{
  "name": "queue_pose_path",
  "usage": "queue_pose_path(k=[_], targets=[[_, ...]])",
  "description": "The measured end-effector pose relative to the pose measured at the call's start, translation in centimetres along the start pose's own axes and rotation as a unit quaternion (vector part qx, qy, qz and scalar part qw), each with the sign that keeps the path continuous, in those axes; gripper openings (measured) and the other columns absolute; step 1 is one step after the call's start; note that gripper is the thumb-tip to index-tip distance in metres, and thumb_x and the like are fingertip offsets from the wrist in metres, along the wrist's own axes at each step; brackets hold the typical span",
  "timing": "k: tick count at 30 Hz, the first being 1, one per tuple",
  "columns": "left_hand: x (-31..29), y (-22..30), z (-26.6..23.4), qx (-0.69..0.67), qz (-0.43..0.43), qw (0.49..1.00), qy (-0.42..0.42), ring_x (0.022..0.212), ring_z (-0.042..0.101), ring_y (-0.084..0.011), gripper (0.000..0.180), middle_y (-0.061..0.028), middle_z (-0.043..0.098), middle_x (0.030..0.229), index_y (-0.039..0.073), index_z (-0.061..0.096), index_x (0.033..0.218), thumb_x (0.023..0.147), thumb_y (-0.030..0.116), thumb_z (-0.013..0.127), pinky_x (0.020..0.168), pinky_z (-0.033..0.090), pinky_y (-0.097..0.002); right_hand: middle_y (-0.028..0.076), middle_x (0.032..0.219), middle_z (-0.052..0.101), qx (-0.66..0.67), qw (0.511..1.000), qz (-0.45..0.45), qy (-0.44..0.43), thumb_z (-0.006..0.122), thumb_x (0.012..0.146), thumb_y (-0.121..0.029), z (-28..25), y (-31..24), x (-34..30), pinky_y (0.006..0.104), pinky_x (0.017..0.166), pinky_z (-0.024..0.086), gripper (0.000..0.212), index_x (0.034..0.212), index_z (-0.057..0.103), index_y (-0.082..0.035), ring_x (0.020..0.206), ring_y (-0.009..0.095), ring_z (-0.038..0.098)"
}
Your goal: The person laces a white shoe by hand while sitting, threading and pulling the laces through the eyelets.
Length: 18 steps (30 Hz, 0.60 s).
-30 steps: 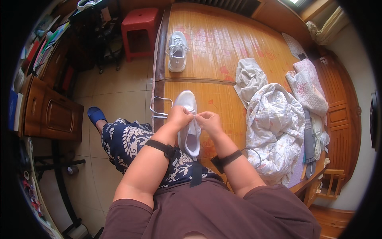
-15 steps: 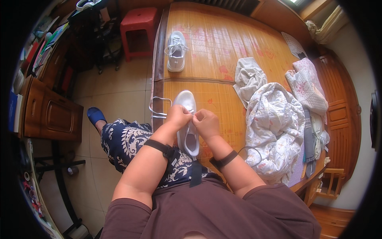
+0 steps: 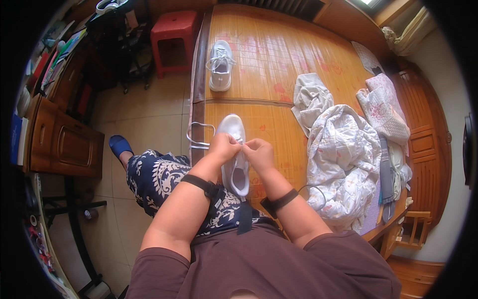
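A white sneaker (image 3: 237, 180) lies on the woven mat in front of me, its toe pointing away and its opening toward me. Over its lacing area my left hand (image 3: 224, 147) is closed in a pinch on the shoelace, resting on the shoe's left side. My right hand (image 3: 259, 152) pinches at the lace from the other side, its fingertips almost meeting the left ones. The fingers hide most of the eyelets and the exact grip. A long loose white shoelace (image 3: 201, 144) loops out to the left. Farther off stands a second white sneaker (image 3: 220, 65), laced and tied in a bow.
A bamboo mat (image 3: 264, 65) covers the bed. To the right lie a rumpled floral quilt (image 3: 343, 149), a grey cloth (image 3: 312, 94) and a folded pink blanket (image 3: 386, 102). A red stool (image 3: 174, 40) and a wooden cabinet (image 3: 67, 142) stand at the left.
My right hand has shifted very slightly, its fingers still pinched by the left fingertips. Shoes and loose lace stay in place.
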<state>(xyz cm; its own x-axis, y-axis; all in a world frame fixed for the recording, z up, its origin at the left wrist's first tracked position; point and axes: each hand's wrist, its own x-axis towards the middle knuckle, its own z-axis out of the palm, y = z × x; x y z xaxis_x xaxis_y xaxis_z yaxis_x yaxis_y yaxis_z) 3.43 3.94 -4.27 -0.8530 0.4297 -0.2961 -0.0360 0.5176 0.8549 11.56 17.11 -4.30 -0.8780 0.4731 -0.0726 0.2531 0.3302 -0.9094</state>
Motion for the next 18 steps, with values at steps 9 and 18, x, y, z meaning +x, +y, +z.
queue_pose_path(k=[9,18], targets=[[-0.1,0.2,0.0,0.001,0.012,1.0,-0.002,0.059,0.066,-0.0137,0.014,-0.0081,0.069,0.067,0.001,0.069,0.074,0.074,0.013,0.075,0.056,0.052,-0.0287,0.011,0.072,0.069,-0.109,0.99,-0.085,0.012,0.072,0.073,-0.017,-0.5,-1.6,-0.1,0.0321,0.062,0.054,0.014,0.077,0.07,-0.004,0.064,0.02,0.068],[-0.4,1.0,0.2,0.135,0.105,0.985,0.032,0.068,0.068,-0.0264,0.015,-0.0159,0.069,0.073,0.002,0.07,0.077,0.073,0.015,0.075,0.063,0.054,-0.0352,0.012,0.072,0.069,-0.051,0.998,-0.028,-0.025,0.072,0.073,-0.014,-0.9,-1.0,0.5,0.0321,0.062,0.054,0.011,0.075,0.07,-0.004,0.064,0.022,0.068]])
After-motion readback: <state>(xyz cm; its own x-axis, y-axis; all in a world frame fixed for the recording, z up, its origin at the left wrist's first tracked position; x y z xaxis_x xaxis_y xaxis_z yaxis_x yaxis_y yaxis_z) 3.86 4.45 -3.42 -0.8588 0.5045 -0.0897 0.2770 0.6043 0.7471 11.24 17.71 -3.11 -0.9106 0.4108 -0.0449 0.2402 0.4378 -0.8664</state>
